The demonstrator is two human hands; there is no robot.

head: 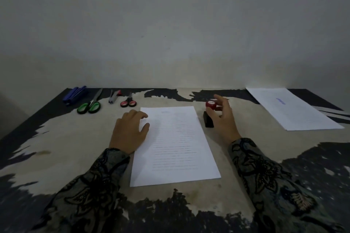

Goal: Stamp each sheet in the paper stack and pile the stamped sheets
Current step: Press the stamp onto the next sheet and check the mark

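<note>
The left hand (130,130) lies flat on the paper stack (174,145) in the middle of the bench (75,138). The right hand (224,117) pinches the red stamp (210,105), just right of the stack. A stamped sheet (291,108) lies far right.

The right hand (224,119) hides part of the stamp (210,105) (its print blurred).

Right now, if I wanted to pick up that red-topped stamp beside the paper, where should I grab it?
Probably by the round red knob of the stamp, coming down from above. It stands upright on the table, knob topmost, and the right hand already curls its fingers around that knob. The dark block sits close beside its base, so lower down looks more crowded.
</note>
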